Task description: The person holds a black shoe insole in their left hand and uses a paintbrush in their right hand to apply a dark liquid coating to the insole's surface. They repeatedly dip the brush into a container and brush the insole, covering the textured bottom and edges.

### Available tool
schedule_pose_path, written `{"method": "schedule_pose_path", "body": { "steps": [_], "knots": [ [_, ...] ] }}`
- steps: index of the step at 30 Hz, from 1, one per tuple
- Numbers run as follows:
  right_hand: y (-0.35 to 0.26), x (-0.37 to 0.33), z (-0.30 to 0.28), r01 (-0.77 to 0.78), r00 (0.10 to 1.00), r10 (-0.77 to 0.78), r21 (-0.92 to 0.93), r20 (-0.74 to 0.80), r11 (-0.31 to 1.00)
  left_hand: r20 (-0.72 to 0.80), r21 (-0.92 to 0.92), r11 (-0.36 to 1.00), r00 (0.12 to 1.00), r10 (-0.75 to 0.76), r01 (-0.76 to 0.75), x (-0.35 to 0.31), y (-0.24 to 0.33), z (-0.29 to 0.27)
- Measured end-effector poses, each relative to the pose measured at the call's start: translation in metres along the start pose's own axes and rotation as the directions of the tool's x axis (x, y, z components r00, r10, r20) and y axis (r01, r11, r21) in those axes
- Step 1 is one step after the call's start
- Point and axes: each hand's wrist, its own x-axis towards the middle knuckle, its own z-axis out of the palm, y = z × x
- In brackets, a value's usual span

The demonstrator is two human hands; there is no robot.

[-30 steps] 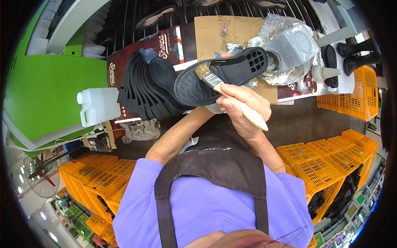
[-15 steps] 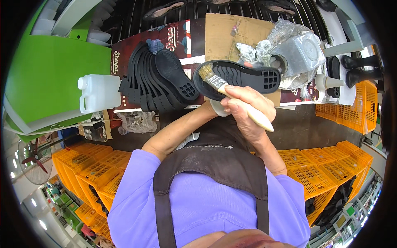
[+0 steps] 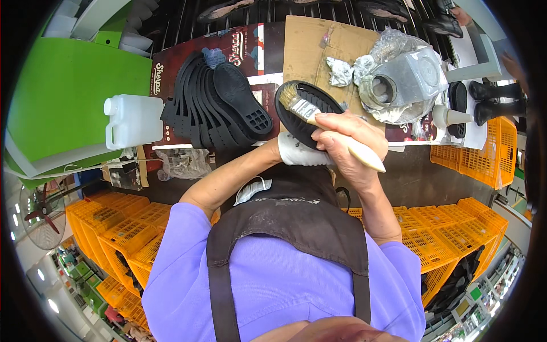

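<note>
A flat paintbrush (image 3: 305, 109) with a pale handle is gripped in my right hand (image 3: 353, 139). Its bristles lie against the inner face of a black shoe sole (image 3: 292, 121), toward the far rounded end. From below, my left hand (image 3: 299, 153), in a white covering at the wrist, supports that sole; most of its fingers are hidden behind it. The sole sits tilted, and my right hand covers its near end. To the left, a fanned row of black soles (image 3: 199, 108) rests on printed cardboard, with one sole (image 3: 242, 97) lying face up on the right side.
A cut-open clear plastic container (image 3: 407, 80) lies among crumpled plastic on brown cardboard (image 3: 307, 48). A white jug (image 3: 134, 121) stands left, a white nozzle bottle (image 3: 450, 117) right. Orange crates (image 3: 481, 151) flank me. Another person's hand (image 3: 460, 16) holds a black shoe at the far right.
The sole has turned from lying crosswise to pointing more toward me, tilting as it went. My right hand and brush shifted slightly right. Another person's hand has appeared at the far right.
</note>
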Motion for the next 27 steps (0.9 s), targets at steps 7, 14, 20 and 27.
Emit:
{"method": "schedule_pose_path", "body": {
  "steps": [7,14,20,27],
  "knots": [
    [0.001,0.013,-0.012,0.084,0.989,-0.079,-0.04,0.126,0.996,0.289,-0.191,0.959,0.946,-0.149,0.209,-0.002,0.043,-0.027],
    [0.016,0.021,-0.025,0.025,0.976,-0.017,-0.03,0.217,0.999,0.378,-0.049,0.994,0.923,-0.077,0.103,-0.001,0.05,-0.04],
    [0.03,0.025,-0.031,-0.122,0.974,0.117,0.015,0.196,0.992,0.472,-0.082,0.962,0.86,-0.192,0.26,-0.009,0.035,-0.046],
    [0.046,0.023,-0.028,-0.339,0.937,0.324,0.118,0.13,0.933,0.342,-0.378,0.79,0.866,-0.365,0.482,-0.028,0.037,-0.056]
  ]
}}
